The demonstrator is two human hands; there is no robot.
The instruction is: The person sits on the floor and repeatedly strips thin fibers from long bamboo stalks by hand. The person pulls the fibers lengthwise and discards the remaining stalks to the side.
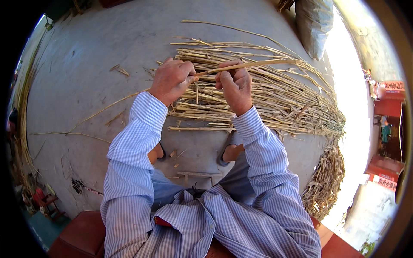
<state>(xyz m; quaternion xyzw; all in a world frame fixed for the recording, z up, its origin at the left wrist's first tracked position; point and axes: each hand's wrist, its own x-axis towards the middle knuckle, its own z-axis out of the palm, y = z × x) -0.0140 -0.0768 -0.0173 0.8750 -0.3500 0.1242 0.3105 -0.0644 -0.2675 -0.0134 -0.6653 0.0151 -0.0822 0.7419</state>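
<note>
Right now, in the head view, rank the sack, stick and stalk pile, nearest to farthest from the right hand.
1. Stick, held in the right hand.
2. Stalk pile, on the floor below.
3. Sack, at upper right, past the pile.

– What shows at upper right?
– One pale grey sack (315, 26), bulging, near a sunlit strip of ground (353, 99)
– Right edge?
– Red fixtures (389, 107), too small to identify; green leaves (368, 246) below
– Lower left?
– One dark red, glossy seat (82, 236)
</note>
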